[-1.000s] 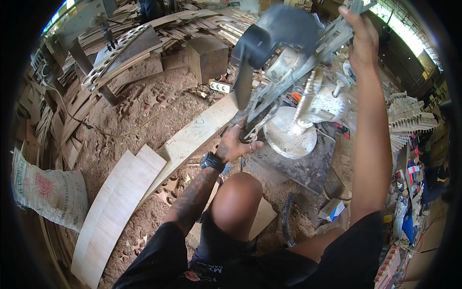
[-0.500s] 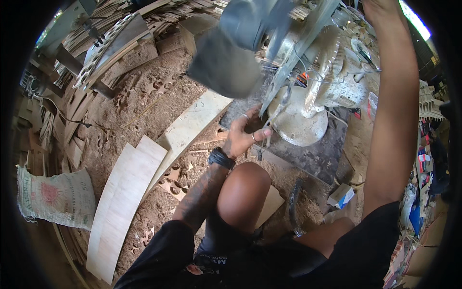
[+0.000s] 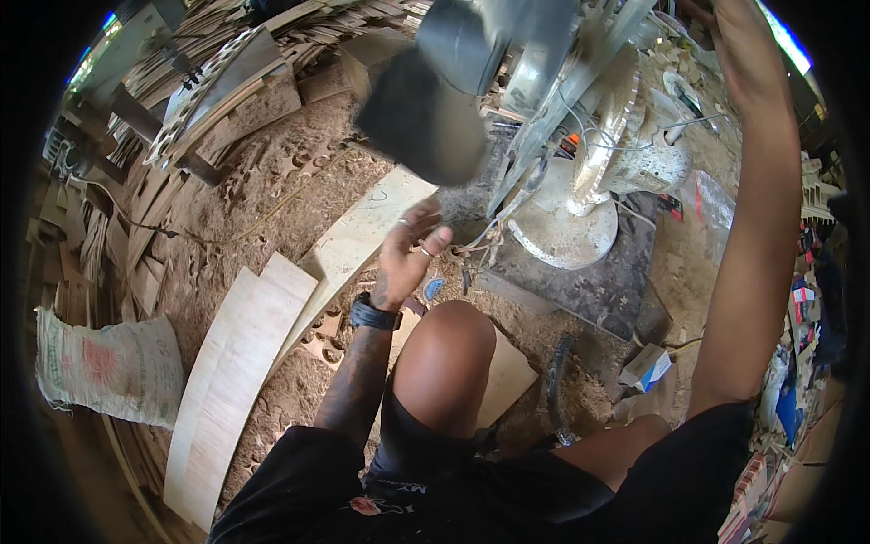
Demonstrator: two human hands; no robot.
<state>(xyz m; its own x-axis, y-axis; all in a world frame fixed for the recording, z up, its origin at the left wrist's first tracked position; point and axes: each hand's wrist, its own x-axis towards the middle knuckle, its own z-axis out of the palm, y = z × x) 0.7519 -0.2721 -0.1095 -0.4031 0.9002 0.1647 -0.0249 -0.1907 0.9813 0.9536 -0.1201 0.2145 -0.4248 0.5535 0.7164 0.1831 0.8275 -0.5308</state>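
My left hand (image 3: 410, 256), with rings and a dark wristwatch (image 3: 374, 313), hovers beside the near left corner of a dark base plate (image 3: 594, 286). Its fingers are apart and hold nothing. Just past its thumb, thin wires (image 3: 478, 243) hang below a long grey metal bar (image 3: 553, 109). My right arm reaches up along the right side, and my right hand (image 3: 725, 36) is cut by the top edge, fingers mostly hidden. Between the arms stands a machine with a white round foot (image 3: 575, 231) and a jagged-edged white part (image 3: 609, 127). A blurred dark grey block (image 3: 430, 122) hangs left of it.
Curved plywood pieces (image 3: 231, 363) lie left on the sawdust-covered floor (image 3: 245, 204). A woven sack (image 3: 109, 363) stands at far left. Wood strips are stacked at the back. A small blue-white box (image 3: 646, 369) and black tape-like strip (image 3: 555, 385) lie by my knees.
My left hand has drawn back to the left, away from the grey bar and wires. The bar and the dark block have shifted slightly. My right hand has come slightly lower.
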